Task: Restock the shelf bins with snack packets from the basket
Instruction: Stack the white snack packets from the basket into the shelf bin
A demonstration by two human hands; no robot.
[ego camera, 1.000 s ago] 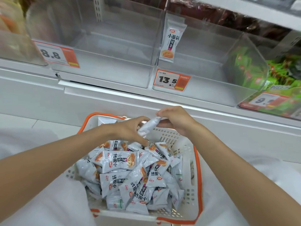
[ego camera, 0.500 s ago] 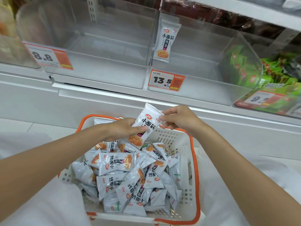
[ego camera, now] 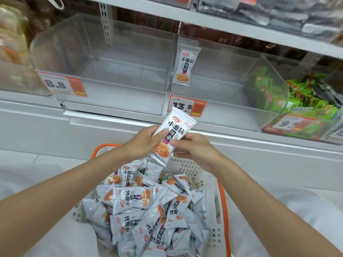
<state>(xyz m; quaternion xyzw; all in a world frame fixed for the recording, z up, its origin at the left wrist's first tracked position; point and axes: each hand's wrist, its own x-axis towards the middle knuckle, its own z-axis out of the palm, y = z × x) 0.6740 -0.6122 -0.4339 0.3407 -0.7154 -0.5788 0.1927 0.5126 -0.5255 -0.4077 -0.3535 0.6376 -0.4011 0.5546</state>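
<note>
1. Nearest: a white basket (ego camera: 187, 164) heaped with snack packets (ego camera: 133, 199).
2. Above it, the left hand (ego camera: 143, 143) and right hand (ego camera: 193, 151) both pinch one upright packet (ego camera: 174, 130).
3. Beyond: a clear bin (ego camera: 232, 115) tagged 13.5. The likely next move is to lift the packet over its front wall.
</note>
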